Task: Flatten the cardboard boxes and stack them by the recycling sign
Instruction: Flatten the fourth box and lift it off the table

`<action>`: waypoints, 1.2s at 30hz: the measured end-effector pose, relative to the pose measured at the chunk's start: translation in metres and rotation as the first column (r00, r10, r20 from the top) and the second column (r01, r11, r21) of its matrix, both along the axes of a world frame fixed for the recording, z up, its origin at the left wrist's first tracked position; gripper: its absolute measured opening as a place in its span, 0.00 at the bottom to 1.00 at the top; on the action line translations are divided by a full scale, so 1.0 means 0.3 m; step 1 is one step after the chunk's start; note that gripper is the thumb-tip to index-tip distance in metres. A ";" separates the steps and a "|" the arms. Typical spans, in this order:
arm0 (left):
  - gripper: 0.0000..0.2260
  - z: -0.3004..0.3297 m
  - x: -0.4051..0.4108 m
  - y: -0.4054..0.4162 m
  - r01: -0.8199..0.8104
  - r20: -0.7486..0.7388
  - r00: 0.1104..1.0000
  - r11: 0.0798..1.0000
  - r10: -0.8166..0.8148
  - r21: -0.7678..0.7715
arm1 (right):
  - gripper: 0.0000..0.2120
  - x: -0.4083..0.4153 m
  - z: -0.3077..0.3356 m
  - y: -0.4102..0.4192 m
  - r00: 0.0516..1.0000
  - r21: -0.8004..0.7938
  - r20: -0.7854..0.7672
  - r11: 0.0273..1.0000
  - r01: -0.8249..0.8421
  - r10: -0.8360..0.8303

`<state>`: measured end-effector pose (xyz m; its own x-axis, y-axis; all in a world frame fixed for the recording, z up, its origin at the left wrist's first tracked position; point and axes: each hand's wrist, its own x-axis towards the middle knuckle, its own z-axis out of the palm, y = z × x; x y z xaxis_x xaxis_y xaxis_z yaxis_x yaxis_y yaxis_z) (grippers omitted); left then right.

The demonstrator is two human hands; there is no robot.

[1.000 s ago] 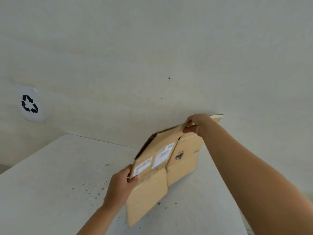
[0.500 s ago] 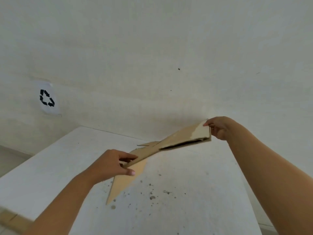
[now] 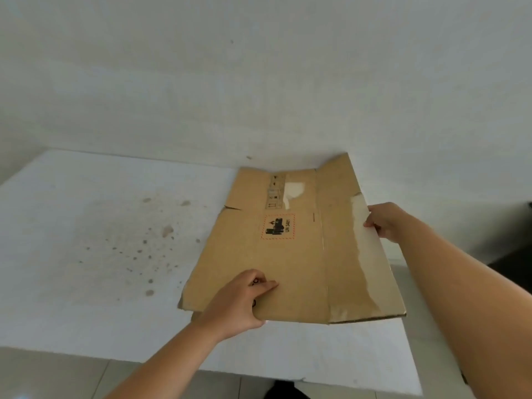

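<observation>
In the head view, a flattened cardboard box (image 3: 290,249) is spread over the right part of a white tabletop (image 3: 86,254), its far flaps close to the pale wall (image 3: 259,82) behind. Whether it lies fully on the surface or is held slightly above it cannot be told.

The left hand (image 3: 240,302) comes in from the lower middle on a bare forearm angled up and to the right. It grips the near edge of the box: the thumb lies flat on the top face, pointing right, and the fingers curl under the edge, so the cardboard is pinched between them.

The right hand (image 3: 384,221) reaches in from the right on a long, nearly straight forearm. It holds the right-hand edge of the box, where the brown outer layer is torn away to a pale strip; the thumb rests on top at the edge and the fingers wrap beneath, mostly out of sight.

The box's upper face carries a black pictogram in a red dashed frame (image 3: 277,226) and a column of small handling marks further back. Dark specks and stains (image 3: 149,246) dot the tabletop left of the box. Tiled floor (image 3: 72,375) shows below the near edge of the tabletop.
</observation>
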<state>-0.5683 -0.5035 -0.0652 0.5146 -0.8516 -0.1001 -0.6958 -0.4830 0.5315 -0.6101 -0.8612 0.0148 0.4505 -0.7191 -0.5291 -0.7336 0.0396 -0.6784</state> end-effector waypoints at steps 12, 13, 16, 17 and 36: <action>0.51 -0.337 0.019 -0.153 0.304 -0.016 0.947 0.877 -0.321 0.372 | 0.31 -0.092 -0.432 0.009 0.901 -0.298 -0.388 0.898 -0.324 0.196; 0.50 -0.346 0.020 -0.155 0.296 0.017 0.946 0.884 -0.324 0.362 | 0.31 -0.087 -0.463 0.025 0.882 -0.312 -0.429 0.884 -0.349 0.197; 0.34 -0.369 0.026 -0.159 0.226 0.114 0.959 0.940 -0.261 0.255 | 0.29 -0.066 -0.545 0.075 0.849 -0.326 -0.479 0.853 -0.407 0.222; 0.29 -0.376 0.043 -0.171 0.195 0.153 0.960 0.951 -0.235 0.241 | 0.30 -0.054 -0.566 0.089 0.853 -0.345 -0.473 0.844 -0.410 0.221; 0.27 -0.426 0.666 -0.603 -0.586 0.325 0.806 0.745 0.495 0.319 | 0.29 0.244 -0.653 -0.144 0.769 -0.400 -0.507 0.684 -0.610 0.389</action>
